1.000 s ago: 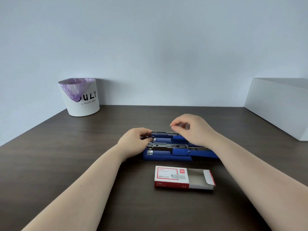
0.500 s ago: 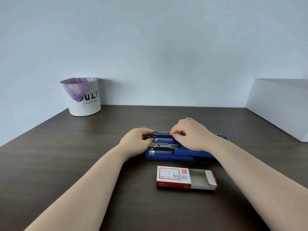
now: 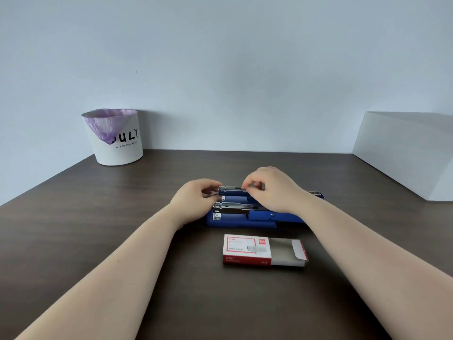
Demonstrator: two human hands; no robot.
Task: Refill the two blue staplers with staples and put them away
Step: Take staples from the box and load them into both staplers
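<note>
Two blue staplers lie side by side on the dark table, both flipped open with their metal magazines showing. The near stapler (image 3: 245, 218) is untouched. My left hand (image 3: 196, 201) grips the front end of the far stapler (image 3: 232, 192). Over that stapler's magazine, my right hand (image 3: 272, 190) pinches a short strip of staples (image 3: 255, 185) between fingertips; the strip is mostly hidden by the fingers. A red and white staple box (image 3: 247, 249) lies in front of the staplers, its inner tray slid out to the right.
A white bin (image 3: 117, 143) with a purple liner stands at the back left against the wall. A large white box (image 3: 411, 153) sits at the right edge of the table (image 3: 98, 229).
My right hand came down from above onto the far stapler's magazine and now holds its fingertips at the channel. My left hand stayed on the stapler's front end.
</note>
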